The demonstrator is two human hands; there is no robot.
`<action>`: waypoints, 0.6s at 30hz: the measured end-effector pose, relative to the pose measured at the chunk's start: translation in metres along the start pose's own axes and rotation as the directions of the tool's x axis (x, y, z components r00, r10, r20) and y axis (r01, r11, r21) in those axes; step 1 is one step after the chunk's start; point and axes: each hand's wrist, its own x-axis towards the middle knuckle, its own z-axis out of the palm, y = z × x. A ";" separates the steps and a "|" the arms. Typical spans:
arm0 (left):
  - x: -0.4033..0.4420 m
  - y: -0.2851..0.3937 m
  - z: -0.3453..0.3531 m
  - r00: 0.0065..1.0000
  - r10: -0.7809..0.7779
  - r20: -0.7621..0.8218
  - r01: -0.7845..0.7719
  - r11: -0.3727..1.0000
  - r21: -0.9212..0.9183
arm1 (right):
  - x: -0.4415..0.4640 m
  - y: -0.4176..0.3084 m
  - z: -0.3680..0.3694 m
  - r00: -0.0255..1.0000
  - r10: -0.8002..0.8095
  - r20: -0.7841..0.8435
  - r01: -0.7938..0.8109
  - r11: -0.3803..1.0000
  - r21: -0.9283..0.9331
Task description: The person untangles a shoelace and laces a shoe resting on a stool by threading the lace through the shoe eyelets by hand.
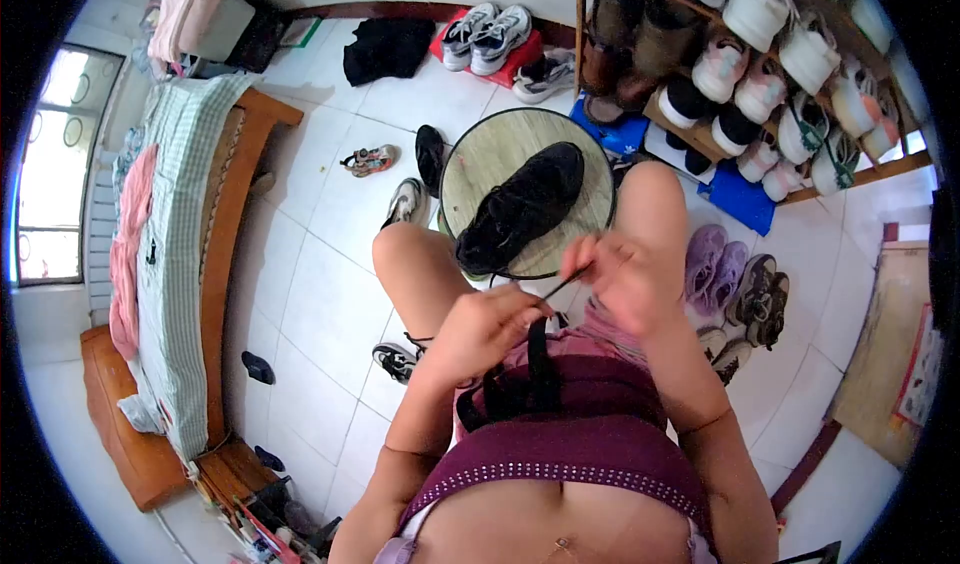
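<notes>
Over my lap, my left hand (490, 326) and my right hand (622, 276) pinch a thin black shoelace (565, 285), stretched slanting between their fingertips. Just beyond them a black lace-up shoe (522, 207) lies on the round wood-patterned stool top (470, 154), its toe pointing down and left towards me. Neither hand touches this shoe. Some black strap-like material (540, 369) rests on my lap below the fingers; what it belongs to is hard to make out.
A rack (700, 149) full of shoes stands at upper right. Purple shoes (706, 264) and dark brown shoes (757, 302) are on the floor at my right. Left of the stool are another black shoe (430, 159) and a small sandal (369, 160). A wooden-framed bed (225, 254) lines the left.
</notes>
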 end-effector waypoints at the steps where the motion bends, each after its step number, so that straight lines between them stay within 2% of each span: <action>1: -0.001 -0.002 -0.003 0.997 -0.043 -0.058 0.044 0.999 0.010 | -0.002 -0.005 -0.010 1.000 0.000 -0.004 0.000 1.000 0.004; 3: -0.007 -0.020 -0.003 0.973 -0.160 -0.164 0.153 0.987 -0.059 | -0.005 -0.014 -0.028 0.941 -0.070 -0.330 0.095 0.994 0.062; 4: -0.008 -0.027 -0.002 0.974 -0.158 -0.160 0.151 0.987 -0.055 | -0.005 -0.015 -0.035 0.940 -0.074 -0.332 0.101 0.993 0.064; 5: -0.010 -0.032 -0.001 0.958 -0.182 -0.223 0.181 0.983 -0.023 | -0.005 -0.014 -0.042 0.881 -0.145 -0.450 0.047 0.974 -0.222; 6: -0.008 -0.031 -0.001 0.936 -0.203 -0.288 0.214 0.977 0.006 | -0.007 -0.012 -0.049 0.809 -0.245 -0.534 -0.050 0.876 -0.479; 7: -0.006 -0.029 0.000 0.937 -0.204 -0.284 0.215 0.977 0.009 | -0.009 -0.009 -0.054 0.808 -0.245 -0.536 -0.050 0.878 -0.476; 9: 0.003 -0.023 0.005 0.941 -0.157 -0.298 0.209 0.966 0.151 | -0.012 -0.006 -0.058 0.852 -0.195 -0.486 -0.102 0.848 -0.520; 10: 0.009 -0.024 0.009 0.941 -0.159 -0.299 0.212 0.965 0.154 | -0.011 -0.003 -0.054 0.859 -0.165 -0.485 -0.073 0.897 -0.436; 12: 0.025 -0.031 0.018 0.933 -0.003 -0.359 0.115 0.950 0.290 | -0.011 -0.004 -0.047 0.880 -0.152 -0.450 -0.058 0.906 -0.418; 13: 0.033 -0.033 0.021 0.933 -0.004 -0.359 0.117 0.949 0.292 | -0.011 -0.006 -0.045 0.899 -0.139 -0.416 -0.044 0.915 -0.402; 14: 0.042 -0.034 0.022 0.936 0.081 -0.342 0.076 0.904 0.421 | -0.011 -0.010 -0.043 0.900 -0.137 -0.415 -0.045 0.916 -0.399; 15: 0.049 -0.037 0.022 0.936 0.163 -0.312 0.035 0.839 0.543 | -0.012 -0.017 -0.042 0.934 -0.165 -0.316 0.092 0.968 -0.233; 16: 0.051 -0.047 0.021 0.946 0.135 -0.296 0.078 0.788 0.611 | -0.013 -0.022 -0.042 0.951 -0.213 -0.222 0.209 0.977 -0.044; 17: 0.051 -0.051 0.022 0.946 0.134 -0.294 0.079 0.788 0.611 | -0.016 -0.028 -0.045 0.951 -0.213 -0.224 0.209 0.977 -0.043; 18: 0.051 -0.054 0.022 0.924 0.128 -0.360 0.135 0.771 0.622 | -0.020 -0.034 -0.050 0.912 -0.299 -0.281 0.261 0.951 -0.163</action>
